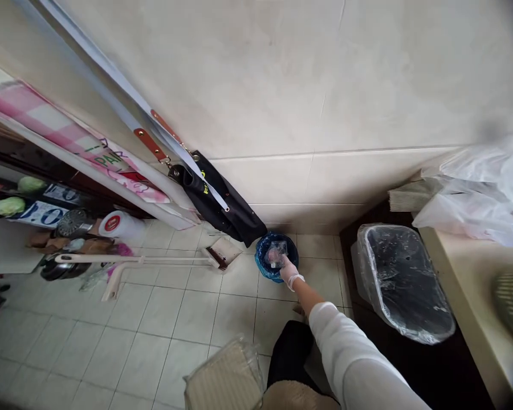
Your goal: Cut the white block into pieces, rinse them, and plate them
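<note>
My right hand (289, 270), in a thin clear glove, reaches down over a small round bin (263, 265) lined with a blue bag. Its fingers are closed on a clear plastic container (279, 250), which sits over the bin's opening. Whether anything lies inside the container is hard to make out. A beige ribbed pack in clear plastic (226, 376) shows at the bottom edge; I cannot tell whether it is held. My left hand is out of the picture.
A long-handled dustpan (224, 250) and brush lie left of the bin. A black apron (222, 199) hangs on the wall above it. To the right, a plastic-lined grey bin (410, 279) is fixed beside a counter (461, 267) bearing white plastic bags (483, 188).
</note>
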`<state>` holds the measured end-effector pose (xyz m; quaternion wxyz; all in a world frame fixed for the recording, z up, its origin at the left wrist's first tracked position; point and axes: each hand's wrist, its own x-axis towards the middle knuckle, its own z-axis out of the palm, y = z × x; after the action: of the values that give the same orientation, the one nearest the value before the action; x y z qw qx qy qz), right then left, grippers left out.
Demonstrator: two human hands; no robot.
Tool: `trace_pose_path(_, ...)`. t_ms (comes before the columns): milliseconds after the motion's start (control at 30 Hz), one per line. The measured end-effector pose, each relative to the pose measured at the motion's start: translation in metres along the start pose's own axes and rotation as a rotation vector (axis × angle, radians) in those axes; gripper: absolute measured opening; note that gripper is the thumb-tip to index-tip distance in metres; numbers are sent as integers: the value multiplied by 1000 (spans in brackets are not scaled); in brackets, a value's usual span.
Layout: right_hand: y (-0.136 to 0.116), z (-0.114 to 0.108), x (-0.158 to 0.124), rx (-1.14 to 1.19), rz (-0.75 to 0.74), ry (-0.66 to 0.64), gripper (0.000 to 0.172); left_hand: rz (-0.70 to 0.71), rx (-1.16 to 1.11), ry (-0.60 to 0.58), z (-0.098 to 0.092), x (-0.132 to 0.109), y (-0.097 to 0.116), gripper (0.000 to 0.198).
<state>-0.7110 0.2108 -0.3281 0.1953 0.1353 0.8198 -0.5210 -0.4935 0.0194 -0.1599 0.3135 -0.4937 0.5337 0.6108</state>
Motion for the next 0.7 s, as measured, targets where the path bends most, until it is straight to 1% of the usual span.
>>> trace_pose_path(33, -5, -3, -3, 11, 13, -26, 36, 5, -13, -5, 1, -1, -1, 86)
trace_pose_path(100, -17, -19, -23, 48, 33, -79, 44, 21, -39, -24, 6, -13, -3, 91)
trace_pose_path(133, -24, -31, -40, 73, 32, -98, 46, 41, -49, -35, 11, -21, -2, 92)
trace_pose_path(200, -40, -67, -83, 134, -21, -143, 51, 111, -46, -59, 27, -39, 9, 82)
trace_pose_path(233, -48, -87, -107, 171, -67, -169, 54, 172, -32, -78, 39, -47, 19, 72)
trace_pose_path(267, -56, -108, -132, 205, -190, -226, 61, 221, 7, -108, 54, -55, 31, 61)
trace_pose_path(300, -63, -128, -156, 184, -303, -267, 71, 251, 58, -156, 71, -62, 45, 52)
trace_pose_path(333, -69, -146, -179, 134, -389, -212, 81, 276, 106, -226, 90, -69, 58, 47)
trace_pose_path(367, -74, -161, -200, 56, -448, -144, 88, 285, 152, -325, 110, -76, 70, 45)
trace_pose_path(400, -77, -173, -220, -25, -451, -33, 85, 291, 194, -435, 131, -84, 79, 45)
trace_pose_path(433, -79, -183, -237, -99, -417, 107, 76, 296, 234, -548, 151, -93, 84, 48)
trace_pose_path(467, -78, -192, -252, -158, -354, 245, 61, 292, 278, -655, 170, -101, 85, 52)
trace_pose_path(533, -72, -209, -281, -212, -200, 483, 33, 265, 396, -822, 203, -116, 77, 59)
trace_pose_path(567, -66, -219, -297, -219, -130, 569, 26, 242, 472, -886, 217, -122, 69, 61)
trace_pose_path(600, -59, -228, -315, -221, -67, 642, 26, 217, 557, -943, 230, -128, 59, 61)
trace_pose_path(700, -32, -249, -381, -229, 106, 874, 37, 208, 812, -1102, 267, -149, 22, 60)
